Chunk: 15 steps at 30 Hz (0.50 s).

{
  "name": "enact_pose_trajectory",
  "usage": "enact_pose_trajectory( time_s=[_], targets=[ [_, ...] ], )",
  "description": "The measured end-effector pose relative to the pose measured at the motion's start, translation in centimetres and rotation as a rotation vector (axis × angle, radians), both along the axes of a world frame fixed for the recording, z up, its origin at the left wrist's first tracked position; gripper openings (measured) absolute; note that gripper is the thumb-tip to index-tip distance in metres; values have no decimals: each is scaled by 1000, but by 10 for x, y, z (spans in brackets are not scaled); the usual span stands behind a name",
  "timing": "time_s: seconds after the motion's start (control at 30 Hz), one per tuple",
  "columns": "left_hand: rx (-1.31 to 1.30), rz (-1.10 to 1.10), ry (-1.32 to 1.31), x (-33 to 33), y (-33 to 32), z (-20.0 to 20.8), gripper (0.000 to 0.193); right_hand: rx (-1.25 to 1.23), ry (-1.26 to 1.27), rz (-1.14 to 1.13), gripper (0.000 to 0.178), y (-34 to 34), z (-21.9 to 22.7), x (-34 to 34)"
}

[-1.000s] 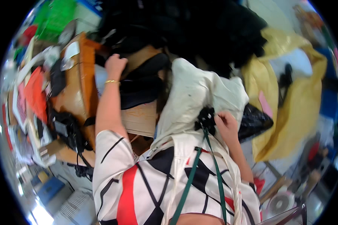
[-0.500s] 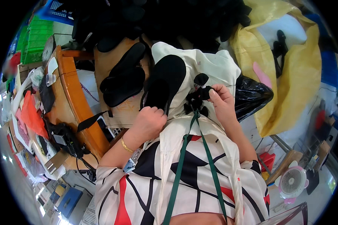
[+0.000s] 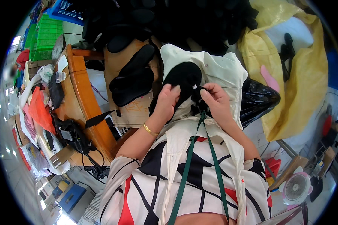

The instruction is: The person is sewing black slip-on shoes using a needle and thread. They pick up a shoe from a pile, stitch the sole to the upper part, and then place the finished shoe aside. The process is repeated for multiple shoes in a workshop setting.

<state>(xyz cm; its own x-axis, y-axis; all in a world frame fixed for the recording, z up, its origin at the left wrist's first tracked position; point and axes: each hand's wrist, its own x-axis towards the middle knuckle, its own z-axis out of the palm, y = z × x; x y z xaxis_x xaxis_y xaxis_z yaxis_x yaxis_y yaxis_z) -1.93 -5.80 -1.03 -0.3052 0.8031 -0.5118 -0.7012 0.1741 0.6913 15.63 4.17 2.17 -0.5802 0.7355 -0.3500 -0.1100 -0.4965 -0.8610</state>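
Note:
A flat black shoe, toe pointing away from me, rests over the white cloth on my lap. My left hand is closed on its left side, thumb and fingers bent near the opening. Beside the shoe's right edge, my right hand pinches a small black bow with a shiny clear ornament. The bow overlaps the shoe's edge in view; whether they touch I cannot tell. More small black pieces lie in the apron below, mostly hidden by my right hand.
Black shoes lie on a cardboard sheet at left, with a dark heap of them behind. An orange wooden frame stands further left. On the right are a black plastic bag, a yellow sack and a fan.
My left hand has risen along the shoe and moved rightward. My right hand has brought the bow leftward to the shoe's edge. The whole view has shifted slightly.

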Motion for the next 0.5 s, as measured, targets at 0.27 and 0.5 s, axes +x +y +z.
enact_pose_trajectory(
  time_s=[0.27, 0.5],
  targets=[
    [-125, -23, 61, 36, 0, 36, 26, 603, -223, 356, 14, -20, -1, -10],
    [-194, 183, -142, 37, -1, 32, 18, 243, -292, 195, 14, -12, 4, 8]
  ],
)
